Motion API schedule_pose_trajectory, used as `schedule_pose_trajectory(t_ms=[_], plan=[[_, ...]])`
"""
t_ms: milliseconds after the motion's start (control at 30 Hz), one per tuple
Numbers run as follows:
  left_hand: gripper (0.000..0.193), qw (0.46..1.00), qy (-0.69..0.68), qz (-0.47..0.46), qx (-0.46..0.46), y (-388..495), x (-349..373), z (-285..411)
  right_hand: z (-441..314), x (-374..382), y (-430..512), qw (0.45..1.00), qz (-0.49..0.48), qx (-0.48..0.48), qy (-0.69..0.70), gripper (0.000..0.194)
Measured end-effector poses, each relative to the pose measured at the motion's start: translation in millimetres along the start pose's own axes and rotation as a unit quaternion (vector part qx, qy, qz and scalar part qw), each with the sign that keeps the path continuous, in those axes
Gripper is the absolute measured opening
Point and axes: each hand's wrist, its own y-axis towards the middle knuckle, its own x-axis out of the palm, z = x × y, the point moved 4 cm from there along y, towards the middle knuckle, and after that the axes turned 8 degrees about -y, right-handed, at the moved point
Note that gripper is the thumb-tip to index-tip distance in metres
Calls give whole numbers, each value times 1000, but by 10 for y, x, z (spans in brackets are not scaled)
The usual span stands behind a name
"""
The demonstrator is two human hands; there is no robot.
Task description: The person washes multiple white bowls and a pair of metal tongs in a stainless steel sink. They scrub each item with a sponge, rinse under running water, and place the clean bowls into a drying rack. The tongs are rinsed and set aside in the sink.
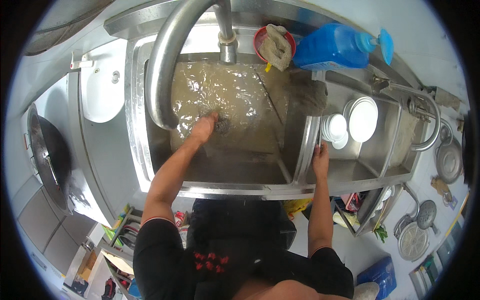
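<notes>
My left hand (203, 129) is at the surface of the cloudy brownish water in the large stainless steel sink basin (232, 170). Its fingers close around a dark grey scouring pad (222, 126), partly under the water. To the right, my right hand (320, 162) is at the basin divider (304, 150), gripping a thin metal handle (320, 135). A blurred grey-brown head (313, 98) lies at the handle's far end; its exact kind is unclear. Beneath the rippling water shows a long dark straight edge (270, 98).
A curved steel faucet (159, 75) arches over the basin's left side. At the back stand a red bowl (256, 44) with a mesh cloth (275, 48) and a blue pump bottle (332, 47). White plates (363, 119) and small white dishes (334, 126) sit in the right basin.
</notes>
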Motion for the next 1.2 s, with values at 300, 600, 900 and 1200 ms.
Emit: schedule_pose_trajectory(t_ms=[300,600,900,1200], plan=[[40,902,-41,205,377,-740,-1328,845,-2238,425,-705,926,-40,-365,-86,50],[31,879,-229,418,36,-59,-1426,-165,-1799,1017,-606,895,-423,-142,30,51],[30,921,25,148,359,337,63,242,-1714,897,-586,867,-492,43,65,59],[26,864,427,61,259,878,326,666,-1830,658,-543,875,-484,16,-25,56]])
